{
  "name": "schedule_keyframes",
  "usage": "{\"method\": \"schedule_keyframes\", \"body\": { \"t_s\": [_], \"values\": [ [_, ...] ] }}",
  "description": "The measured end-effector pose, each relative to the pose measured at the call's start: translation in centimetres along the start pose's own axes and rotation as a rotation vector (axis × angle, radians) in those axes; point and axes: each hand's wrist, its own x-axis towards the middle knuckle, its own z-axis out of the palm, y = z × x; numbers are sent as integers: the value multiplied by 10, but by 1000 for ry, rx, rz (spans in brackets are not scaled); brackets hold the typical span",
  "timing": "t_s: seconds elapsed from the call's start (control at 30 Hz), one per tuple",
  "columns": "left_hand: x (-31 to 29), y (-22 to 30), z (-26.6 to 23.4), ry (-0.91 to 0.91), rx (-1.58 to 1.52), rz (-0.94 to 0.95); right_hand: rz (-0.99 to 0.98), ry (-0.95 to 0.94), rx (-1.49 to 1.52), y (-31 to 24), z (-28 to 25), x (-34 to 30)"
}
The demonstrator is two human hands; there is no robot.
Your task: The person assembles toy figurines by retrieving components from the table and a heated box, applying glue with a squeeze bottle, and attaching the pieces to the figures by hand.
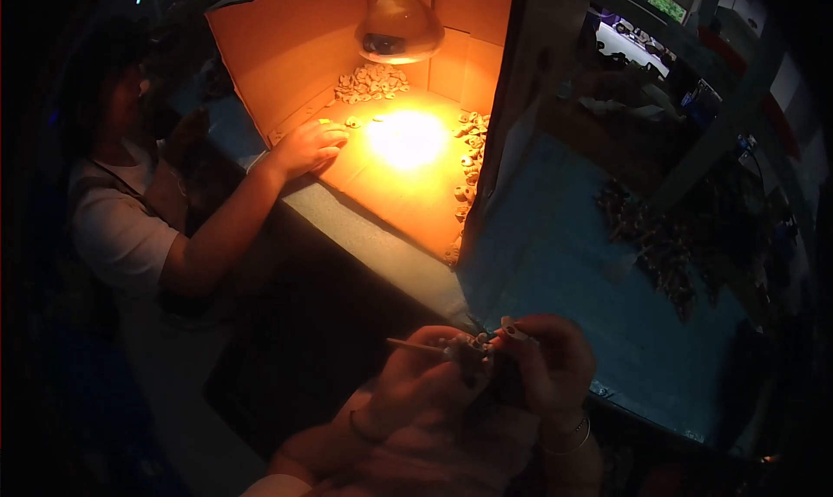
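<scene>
Low in the view, my left hand (431,377) is closed around a thin pale stick (411,347) and a cluster of small pale pieces (477,344) with dark spots. Close beside it on the right, my right hand (555,358) pinches another small pale piece (514,330) between thumb and fingers. Dim light hides the exact kind of these pieces. Both hands are held together in front of my body, nearer than the lit cardboard box.
An open cardboard box (286,41) stands under a glowing heat lamp (399,28). Small ring-like pieces (373,83) lie heaped inside, more along its right wall. A co-worker's hand (308,148) reaches in from the left. Dark clustered parts (651,254) lie on the blue table (547,236).
</scene>
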Motion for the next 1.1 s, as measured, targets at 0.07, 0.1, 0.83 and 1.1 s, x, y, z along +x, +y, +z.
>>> {"method": "schedule_keyframes", "body": {
  "t_s": [0.07, 0.1, 0.83, 1.1],
  "values": [
    [-2, -4, 2, -11, -8, -18, -166, -82, -230, 1, -4, 0],
    [-3, -7, 2, -7, -12, -9, -165, -100, -252, 2, -6, -2],
    [-8, 0, 5, -98, -203, -40, -534, -369, -240, 19, -11, 12],
    [-3, 0, 13, 108, 267, 227, -406, -88, -477, 1, -8, -8]
  ]
}}
